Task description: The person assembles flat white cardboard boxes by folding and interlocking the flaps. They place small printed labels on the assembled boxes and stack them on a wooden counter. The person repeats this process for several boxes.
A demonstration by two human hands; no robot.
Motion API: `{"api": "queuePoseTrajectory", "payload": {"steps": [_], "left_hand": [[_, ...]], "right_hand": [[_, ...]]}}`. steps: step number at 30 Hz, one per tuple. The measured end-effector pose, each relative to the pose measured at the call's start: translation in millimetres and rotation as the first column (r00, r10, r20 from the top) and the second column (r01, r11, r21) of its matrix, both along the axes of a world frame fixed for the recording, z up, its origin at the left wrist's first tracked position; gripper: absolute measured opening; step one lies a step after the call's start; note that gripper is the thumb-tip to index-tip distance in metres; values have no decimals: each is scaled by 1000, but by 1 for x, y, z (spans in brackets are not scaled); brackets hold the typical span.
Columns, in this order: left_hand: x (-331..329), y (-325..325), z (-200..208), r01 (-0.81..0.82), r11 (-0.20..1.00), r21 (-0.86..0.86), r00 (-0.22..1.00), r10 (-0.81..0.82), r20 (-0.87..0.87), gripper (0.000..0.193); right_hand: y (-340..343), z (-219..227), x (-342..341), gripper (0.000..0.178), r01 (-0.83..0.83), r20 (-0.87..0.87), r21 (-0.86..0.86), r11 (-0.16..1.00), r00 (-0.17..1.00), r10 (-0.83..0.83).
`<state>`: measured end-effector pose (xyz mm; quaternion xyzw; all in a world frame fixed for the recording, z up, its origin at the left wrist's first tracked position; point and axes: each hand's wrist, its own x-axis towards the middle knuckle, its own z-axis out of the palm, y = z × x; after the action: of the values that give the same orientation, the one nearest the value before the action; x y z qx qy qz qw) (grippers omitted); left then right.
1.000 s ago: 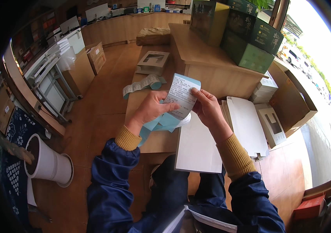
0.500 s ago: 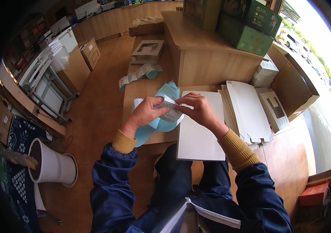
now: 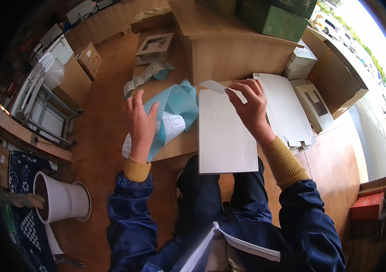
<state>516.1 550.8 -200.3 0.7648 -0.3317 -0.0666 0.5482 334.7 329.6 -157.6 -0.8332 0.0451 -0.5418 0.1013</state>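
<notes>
My right hand pinches a small white label by one end, holding it above the far end of a flat white box. That box lies on the wooden bench, its near end over my knees. My left hand is raised with its fingers apart, empty. Beside it a curling strip of printed labels on pale blue backing lies heaped on the bench; the hand partly hides its left side. Farther back, another stretch of label strip ends in a loose curl.
Right of the flat box is a stack of flattened white boxes, then a windowed white box. Another windowed box stands farther back. Green cartons sit on the wooden counter. A potted plant stands left.
My hands have moved apart. The left has let go of the label strip, which now lies on the bench; the right has lifted a single label to the right, over the flat box.
</notes>
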Motion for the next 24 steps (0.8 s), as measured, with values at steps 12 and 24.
{"api": "queuePoseTrajectory", "payload": {"steps": [12,24], "left_hand": [[-109,-25,1,182,939,-291,528,-343,-777,21],[-127,-46,-24,163,922,-352,651,-369,-664,10]], "right_hand": [[23,-56,-74,25,-148,-245,-402,903,968,50],[19,-70,-106,42,-44,-421,-125,991,907,-13]]}}
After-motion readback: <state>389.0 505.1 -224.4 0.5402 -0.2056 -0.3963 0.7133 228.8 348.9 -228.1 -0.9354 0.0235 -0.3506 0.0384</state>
